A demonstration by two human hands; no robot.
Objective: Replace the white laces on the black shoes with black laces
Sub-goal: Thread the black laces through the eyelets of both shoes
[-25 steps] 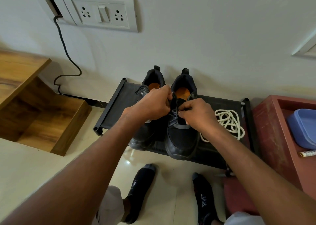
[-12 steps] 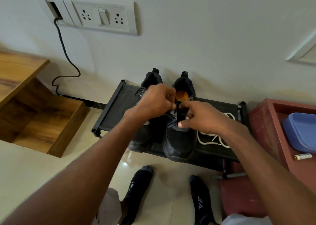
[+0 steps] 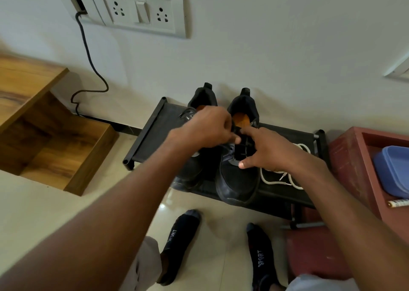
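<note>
Two black shoes stand side by side on a low black rack [image 3: 150, 133] against the wall. The right shoe [image 3: 238, 182] has a black lace [image 3: 241, 145] running through its eyelets. My left hand [image 3: 208, 129] hovers over the shoe's tongue with fingers curled, pinching the black lace near the top eyelets. My right hand [image 3: 267, 151] lies over the same shoe with index finger and thumb stretched out, the thumb touching the upper. My left hand and arm hide most of the left shoe [image 3: 192, 173]. The removed white laces [image 3: 285, 179] lie loose on the rack, right of the shoes.
A wooden shelf unit [image 3: 44, 122] stands on the floor at the left. A red wooden box [image 3: 354, 158] holding a blue plastic container [image 3: 394, 171] sits at the right. A cable [image 3: 88, 53] hangs from the wall socket. My feet in black socks [image 3: 179, 239] rest on the tiled floor.
My right hand has let go of its pinch at the tongue and spread its fingers over the shoe. My left hand keeps its pinch on the black lace.
</note>
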